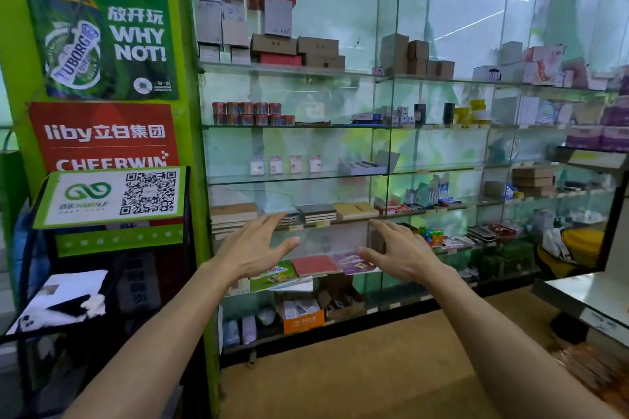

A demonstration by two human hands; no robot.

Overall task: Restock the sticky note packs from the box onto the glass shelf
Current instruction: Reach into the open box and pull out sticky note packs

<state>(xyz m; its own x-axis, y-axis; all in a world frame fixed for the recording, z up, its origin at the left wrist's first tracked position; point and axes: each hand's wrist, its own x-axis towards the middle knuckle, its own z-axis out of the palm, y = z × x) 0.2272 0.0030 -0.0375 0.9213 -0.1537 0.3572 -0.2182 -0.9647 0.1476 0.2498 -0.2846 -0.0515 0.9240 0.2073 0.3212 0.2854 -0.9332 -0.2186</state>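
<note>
Before the tall glass shelf [306,177] of small pale sticky note packs [286,164], the left hand [253,248] and right hand [401,250] hovered spread-fingered, holding nothing.

Two hands are raised at the cabinet, the left hand [253,250] at about seven o'clock and the right hand [400,253] at about five, both with fingers spread and carrying nothing. Four small carded packs [286,164] stand in a row near the centre, beside one open grey box [369,165]. Three flat booklets [315,267] lie side by side low at six o'clock. One orange carton [303,316] sits below them. Two posters [102,54] hang at ten o'clock, above one QR-code sign [112,196] at nine.
</note>
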